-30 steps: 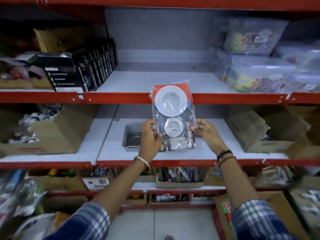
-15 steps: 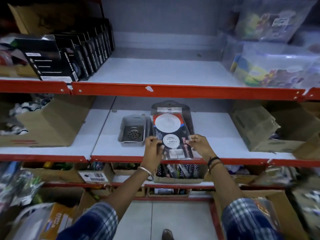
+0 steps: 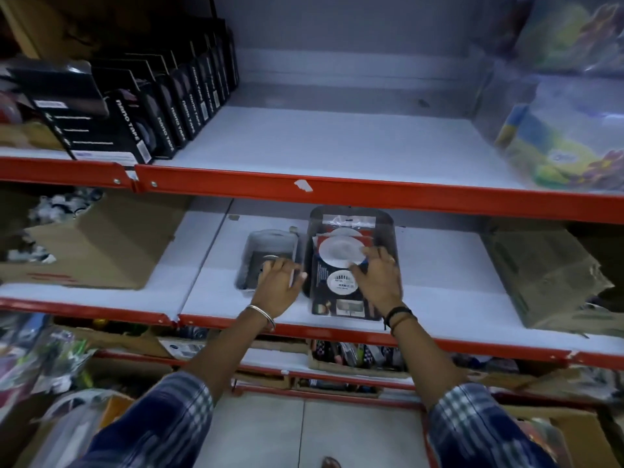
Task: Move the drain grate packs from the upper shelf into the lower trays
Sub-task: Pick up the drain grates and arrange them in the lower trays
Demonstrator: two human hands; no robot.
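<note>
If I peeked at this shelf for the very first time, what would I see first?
Two hands in the middle shelf: the right hand lies on a drain grate pack with a big white disc, resting in a dark tray, and the left hand is on the smaller tray beside it. Above left stands a row of black boxes.

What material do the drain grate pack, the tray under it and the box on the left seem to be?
Drain grate pack: glossy clear plastic over a printed card, judging by the sheen.
Tray: clear, slightly smoky plastic; the shelf shows through its wall.
Box: matte brown cardboard, with folded flaps.
</note>
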